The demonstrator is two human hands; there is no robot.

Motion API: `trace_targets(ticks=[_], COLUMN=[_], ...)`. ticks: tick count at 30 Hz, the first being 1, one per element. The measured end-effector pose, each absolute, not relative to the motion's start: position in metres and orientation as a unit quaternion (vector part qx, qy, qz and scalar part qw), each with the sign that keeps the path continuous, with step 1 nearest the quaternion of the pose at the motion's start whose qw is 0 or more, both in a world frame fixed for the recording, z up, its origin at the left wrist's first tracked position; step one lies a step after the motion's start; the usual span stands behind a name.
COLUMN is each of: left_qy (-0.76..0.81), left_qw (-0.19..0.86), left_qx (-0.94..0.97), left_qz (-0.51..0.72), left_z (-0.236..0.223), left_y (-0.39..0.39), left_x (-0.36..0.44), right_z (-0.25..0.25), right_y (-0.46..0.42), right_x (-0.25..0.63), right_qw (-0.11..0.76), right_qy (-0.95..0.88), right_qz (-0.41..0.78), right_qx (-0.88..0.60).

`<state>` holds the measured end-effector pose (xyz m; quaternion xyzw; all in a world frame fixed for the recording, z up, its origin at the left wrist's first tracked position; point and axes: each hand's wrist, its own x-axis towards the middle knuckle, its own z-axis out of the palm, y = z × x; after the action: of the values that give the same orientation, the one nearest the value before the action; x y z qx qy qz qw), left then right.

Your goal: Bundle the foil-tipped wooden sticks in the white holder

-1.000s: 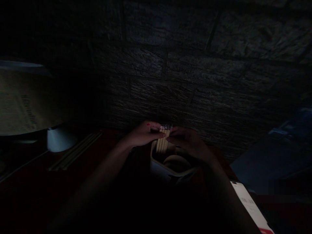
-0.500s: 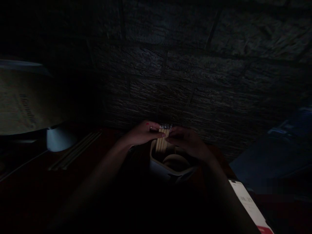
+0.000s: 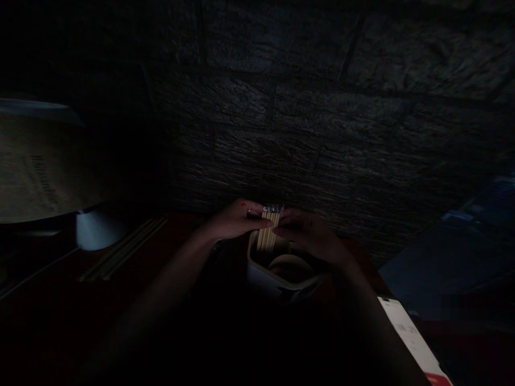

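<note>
A row of thin pale wooden chopsticks (image 3: 268, 234) stands nearly upright, with clear crinkled plastic at the top ends. My left hand (image 3: 237, 217) is closed on the row from the left, its thumb lying across the front near the top. From the right, my right hand (image 3: 308, 231) pinches the same chopsticks, fingers against their upper edge. Their lower ends reach down into a light angular box (image 3: 261, 276) that holds a round-rimmed thing (image 3: 292, 264). Darkness hides the lower ends and most of the box's inside.
A dark brick wall (image 3: 257, 107) rises close behind my hands. Several long thin sticks (image 3: 124, 249) lie on the dark reddish table at left, beside a pale cone-shaped thing (image 3: 96, 230) and a large lampshade-like object (image 3: 40, 161). A lit phone (image 3: 410, 338) lies at right.
</note>
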<state>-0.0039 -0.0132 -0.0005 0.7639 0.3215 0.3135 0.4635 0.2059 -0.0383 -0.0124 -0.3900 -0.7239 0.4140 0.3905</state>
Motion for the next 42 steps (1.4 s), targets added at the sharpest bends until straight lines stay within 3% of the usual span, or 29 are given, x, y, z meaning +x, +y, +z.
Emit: trace_targets(ticks=[42], left_qy=[0.346], left_qw=[0.454], left_qx=[0.757], left_qz=[0.319], left_z=[-0.005], left_y=[-0.0114], left_x=[-0.0015], right_z=[-0.0089], right_y=[-0.0409], right_x=[0.2072], right_qw=[0.366], right_qy=[-0.742], right_qz=[0.396], right_qx=[-0.399])
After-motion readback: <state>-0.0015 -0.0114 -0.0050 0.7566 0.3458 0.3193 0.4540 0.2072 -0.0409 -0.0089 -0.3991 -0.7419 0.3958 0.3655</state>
